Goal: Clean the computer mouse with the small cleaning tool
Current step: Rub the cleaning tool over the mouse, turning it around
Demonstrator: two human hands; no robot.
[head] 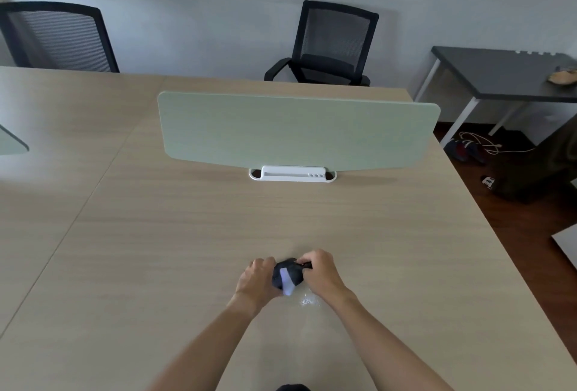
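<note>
A dark computer mouse (288,275) with a pale, glossy patch on its surface is held just above the near part of a light wooden desk (187,234), directly in front of the green divider panel (296,131) and well apart from it. The left hand (257,281) grips the mouse from its left side, fingers curled around the body. The right hand (320,272) is curled at the mouse's upper right edge, pinching a small dark cleaning tool (306,264) whose tip meets the mouse; the tool's form is too small to make out. A small shiny patch (309,300) lies on the desk just below the right hand. The panel stands upright in a white base (293,173). Behind the panel are two black mesh chairs (331,43); to its right stands a dark side table (499,78) over a wooden floor.
</note>
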